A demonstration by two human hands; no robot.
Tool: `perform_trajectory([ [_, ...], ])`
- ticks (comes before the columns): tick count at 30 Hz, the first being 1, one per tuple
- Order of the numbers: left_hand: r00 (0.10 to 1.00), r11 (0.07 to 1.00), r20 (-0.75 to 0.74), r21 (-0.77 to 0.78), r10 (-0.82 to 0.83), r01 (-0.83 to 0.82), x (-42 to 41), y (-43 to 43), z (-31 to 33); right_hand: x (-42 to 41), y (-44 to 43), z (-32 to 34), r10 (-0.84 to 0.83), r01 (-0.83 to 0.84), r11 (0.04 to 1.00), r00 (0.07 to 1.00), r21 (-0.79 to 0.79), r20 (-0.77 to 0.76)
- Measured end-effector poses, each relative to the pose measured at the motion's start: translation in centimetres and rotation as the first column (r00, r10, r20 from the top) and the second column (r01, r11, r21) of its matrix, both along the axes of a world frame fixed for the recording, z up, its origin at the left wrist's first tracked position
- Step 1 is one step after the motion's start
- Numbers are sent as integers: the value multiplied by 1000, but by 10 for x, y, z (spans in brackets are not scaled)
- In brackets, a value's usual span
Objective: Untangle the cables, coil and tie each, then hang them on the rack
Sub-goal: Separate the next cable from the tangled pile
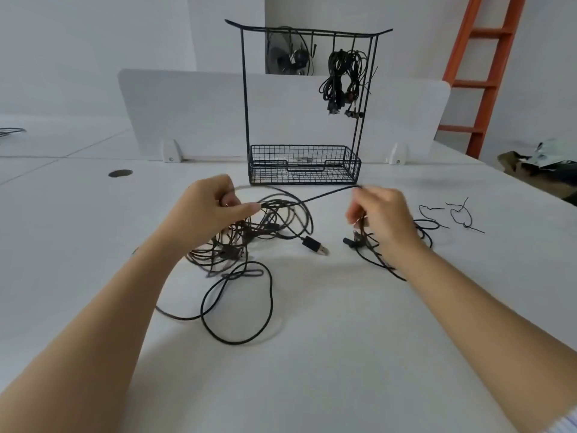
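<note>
The left hand [206, 207] pinches a strand [327, 194] with clenched fingers, lifting it above the tangled cables [237, 239] on the tabletop [343, 339], probably to draw it free. Behind them the rack [307, 104] already carries coiled bundles [342, 73] near its right end. The right hand [384, 220] grasps the strand's far stretch and a small bunch of cable, holding it taut. Loose ties [465, 225] lie within reach just beyond.

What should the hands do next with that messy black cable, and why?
Probably the right hand should draw the taut strand farther out of the tangle while the left hand steadies it: the strand runs between both hands, and the tangle lies heaped on the table.
</note>
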State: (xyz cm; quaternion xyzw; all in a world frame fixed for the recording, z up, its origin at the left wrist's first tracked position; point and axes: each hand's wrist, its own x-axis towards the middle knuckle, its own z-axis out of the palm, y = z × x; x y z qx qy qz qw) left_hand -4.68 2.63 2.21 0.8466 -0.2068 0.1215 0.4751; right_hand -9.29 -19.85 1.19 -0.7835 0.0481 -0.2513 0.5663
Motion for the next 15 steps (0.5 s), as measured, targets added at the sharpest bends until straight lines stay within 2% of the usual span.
perform_trajectory([
  [2, 999, 988, 13, 148, 40, -41, 1, 4, 0, 0, -7, 4, -79, 59, 973, 993, 224, 82],
  [4, 996, 978, 29, 192, 82, -86, 3, 7, 0, 1, -13, 8, -130, 63, 889, 985, 454, 117],
  [5, 997, 990, 0, 120, 80, -80, 3, 9, 1, 0, -14, 11, -144, 52, 820, 983, 570, 117],
  [7, 989, 974, -131, -206, 67, -94, 7, 16, 5, -2, -20, 18, -138, 1, 635, 984, 772, 113],
  [8, 967, 896, -249, -418, 47, -152, 11, 24, 7, -3, -24, 20, -134, -38, 527, 983, 849, 127],
  [9, 921, 755, -388, -613, -30, -233, 16, 34, 7, -4, -29, 22, -134, -79, 435, 979, 897, 152],
  [10, 857, 570, -489, -755, -161, -324, 19, 44, 6, -5, -33, 22, -133, -112, 373, 976, 921, 172],
  [11, 801, 396, -530, -823, -278, -407, 23, 53, 3, -5, -36, 22, -131, -132, 336, 974, 933, 185],
  [12, 763, 283, -552, -832, -336, -477, 26, 59, -1, -5, -38, 22, -125, -144, 318, 974, 937, 192],
  [13, 749, 240, -565, -825, -345, -511, 26, 62, -5, -4, -38, 21, -114, -152, 309, 974, 939, 195],
  [15, 759, 244, -583, -812, -290, -531, 26, 63, -7, -3, -35, 20, -86, -168, 308, 975, 936, 204],
])
